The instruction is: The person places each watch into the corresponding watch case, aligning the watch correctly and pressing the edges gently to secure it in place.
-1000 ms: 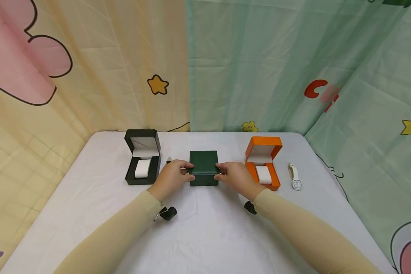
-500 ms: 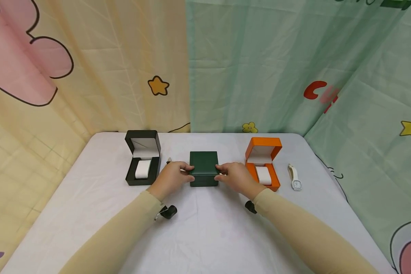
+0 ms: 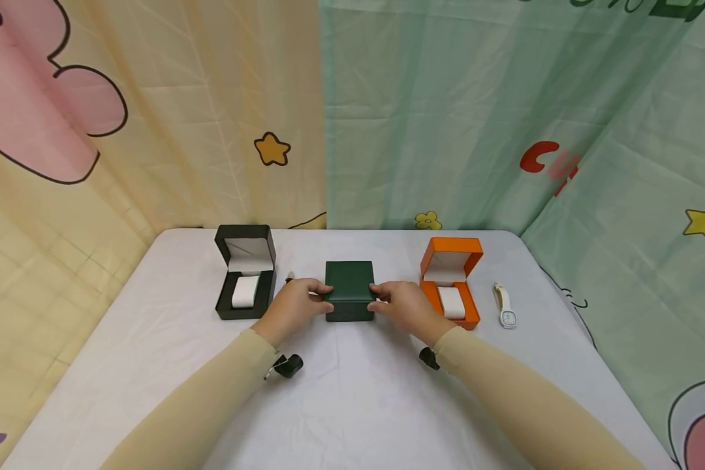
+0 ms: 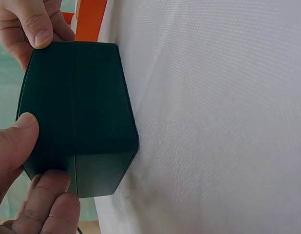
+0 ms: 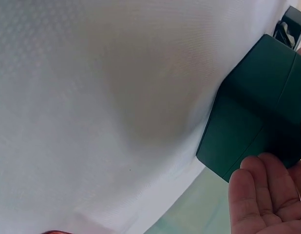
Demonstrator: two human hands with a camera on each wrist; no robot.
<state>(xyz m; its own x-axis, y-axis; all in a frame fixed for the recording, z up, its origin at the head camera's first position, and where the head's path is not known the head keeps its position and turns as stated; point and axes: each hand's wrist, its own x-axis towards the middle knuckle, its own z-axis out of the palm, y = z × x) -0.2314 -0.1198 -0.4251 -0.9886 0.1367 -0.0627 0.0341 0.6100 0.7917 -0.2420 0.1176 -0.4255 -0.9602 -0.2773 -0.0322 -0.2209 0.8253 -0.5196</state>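
Observation:
A dark green watch box (image 3: 349, 281) sits closed at the middle of the table, its lid seam visible in the left wrist view. My left hand (image 3: 294, 305) grips its left side, thumb on the front of the lid and fingers along the side. On the opposite side my right hand (image 3: 408, 307) holds the lid between thumb and fingers. In the right wrist view the fingers (image 5: 267, 187) lie against the box's side. A small watch (image 3: 290, 277) shows partly behind the left hand, mostly hidden.
To the left stands a black watch box (image 3: 245, 271) with its lid up and a white cushion inside. An orange watch box (image 3: 452, 281), also open with a white cushion, stands to the right. Beyond it lies a white watch (image 3: 506, 307). Curtains (image 3: 423, 130) hang behind the white table (image 3: 341, 405).

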